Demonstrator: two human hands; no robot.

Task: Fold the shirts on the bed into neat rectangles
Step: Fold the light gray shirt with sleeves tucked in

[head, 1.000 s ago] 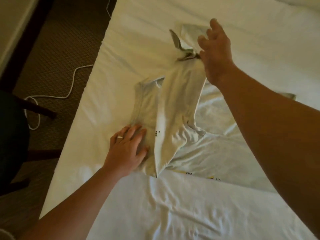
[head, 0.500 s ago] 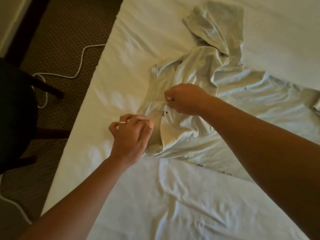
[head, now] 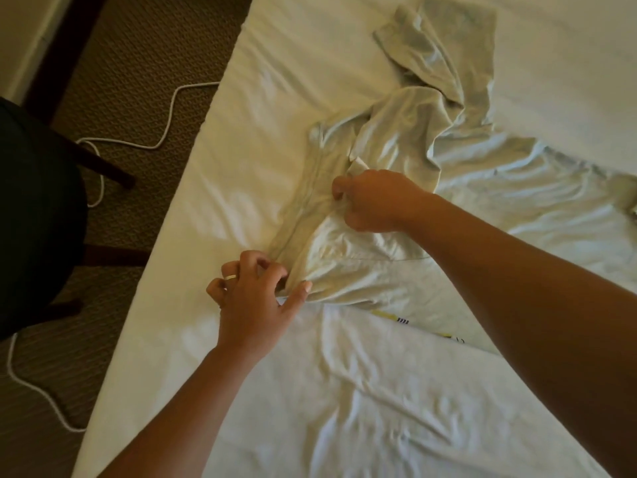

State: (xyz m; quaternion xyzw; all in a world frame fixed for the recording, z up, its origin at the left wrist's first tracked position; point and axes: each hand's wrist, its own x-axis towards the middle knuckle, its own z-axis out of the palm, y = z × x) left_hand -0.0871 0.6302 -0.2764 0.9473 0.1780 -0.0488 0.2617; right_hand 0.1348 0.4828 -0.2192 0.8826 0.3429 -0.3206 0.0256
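A pale white shirt [head: 406, 139] lies crumpled across the bed [head: 241, 188], one sleeve thrown toward the far side. My right hand [head: 375, 205] is curled and pinches a fold of the shirt near its middle. My left hand [head: 255, 294], with a ring on it, pinches the shirt's near edge between thumb and fingers. A second white shirt [head: 396, 391] with a yellow and black print [head: 393, 317] lies spread under and in front of the first, partly hidden by my right forearm.
The bed's left edge runs diagonally past my left hand. On the brown carpet beside it lie a white cable [head: 165, 108] and a dark chair [head: 38, 215] with wooden legs.
My right hand came back from the far sleeve to the shirt's middle and took hold of a fold. My left hand went from lying flat to pinching the near edge.
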